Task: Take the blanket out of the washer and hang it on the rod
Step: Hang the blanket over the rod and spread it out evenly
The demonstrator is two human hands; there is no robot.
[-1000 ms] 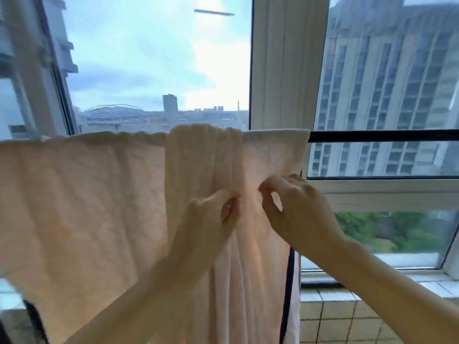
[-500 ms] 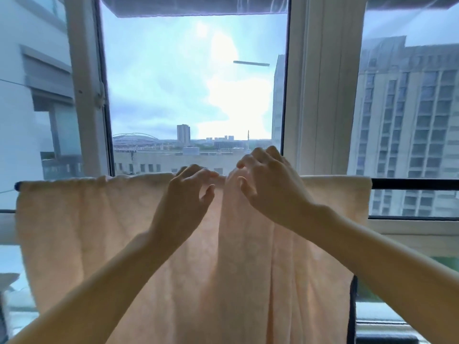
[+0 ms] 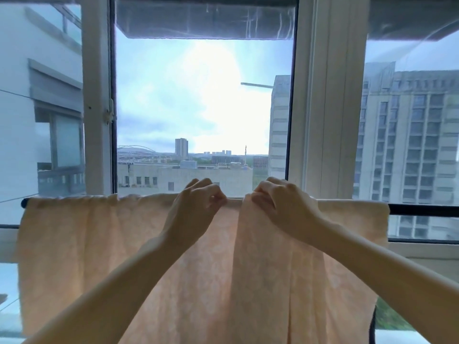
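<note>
A pale peach blanket (image 3: 87, 244) hangs draped over a dark horizontal rod (image 3: 422, 210) in front of the window. It covers most of the rod, whose ends show at left and right. My left hand (image 3: 196, 207) grips the blanket's top edge at the rod, fingers curled. Just to its right, my right hand (image 3: 280, 202) pinches a bunched fold of the blanket at the rod. The washer is out of view.
A white window frame post (image 3: 327, 108) stands behind the rod on the right, another post (image 3: 96, 95) on the left. An open pane between them shows sky and buildings. A white sill (image 3: 422, 249) runs under the right pane.
My view has tilted up, so the rod sits lower in frame. Both hands rose from mid-blanket to the top edge at the rod and moved slightly apart, spreading the fold.
</note>
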